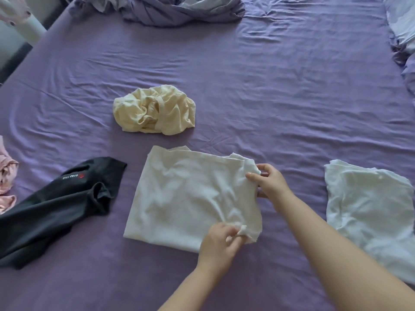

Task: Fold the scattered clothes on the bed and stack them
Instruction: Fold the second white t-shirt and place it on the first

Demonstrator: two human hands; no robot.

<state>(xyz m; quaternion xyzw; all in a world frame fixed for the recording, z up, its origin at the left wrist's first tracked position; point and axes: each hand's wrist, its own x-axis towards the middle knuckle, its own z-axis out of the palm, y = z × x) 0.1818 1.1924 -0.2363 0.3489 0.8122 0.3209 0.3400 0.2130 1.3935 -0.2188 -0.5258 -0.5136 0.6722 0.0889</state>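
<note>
Item one: white garment (pixel 190 198), centre of the frame, lying partly folded on the bed (pixel 269 86). We hold it at its right edge. Our left hand (pixel 221 241) pinches a bunched bit of the lower right corner; our right hand (pixel 269 182) grips the upper right corner, fingers curled round the cloth.

Item two: second white garment (pixel 370 209), right of the frame, lying flat and apart from the first; we judge it the start of the stack.

Item three: cream garment (pixel 155 110), crumpled, just above centre.

Item four: black garment (pixel 58 207), sprawled at lower left.

Item five: pink garment (pixel 6 176), left edge, mostly out of view.

Item six: bedding (pixel 179 10), heaped at the top of the frame.

Handling note: we judge the white cloth light, soft and limp. It will sag and crease unless held at two corners, so the right-edge corners suit the next fold.
</note>
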